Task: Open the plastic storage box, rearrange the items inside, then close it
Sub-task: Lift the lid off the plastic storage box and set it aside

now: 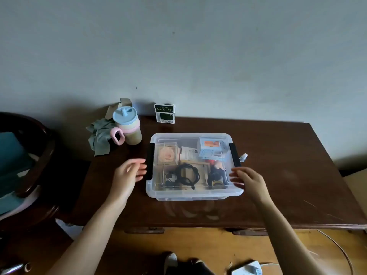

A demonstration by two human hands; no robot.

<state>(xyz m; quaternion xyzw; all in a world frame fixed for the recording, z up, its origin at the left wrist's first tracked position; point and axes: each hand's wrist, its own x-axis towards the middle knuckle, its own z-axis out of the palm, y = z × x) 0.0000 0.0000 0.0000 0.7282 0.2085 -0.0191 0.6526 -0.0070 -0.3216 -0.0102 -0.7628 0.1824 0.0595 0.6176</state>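
Hands, left (130, 172) and right (249, 180), flank lidded box (190, 193), each grip apart.

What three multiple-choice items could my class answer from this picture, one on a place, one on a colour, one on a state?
1. Where does the cup stand?
A. Left of the storage box
B. Inside it
C. On the chair

2. What colour are the box's side latches?
A. White
B. Black
C. Red

3. What state is the lid in?
A. Removed
B. Propped open
C. On the box

Answers: 1 A, it stands on the table beside the cloth; 2 B, both side clips look black; 3 C, the contents show only through the clear lid.
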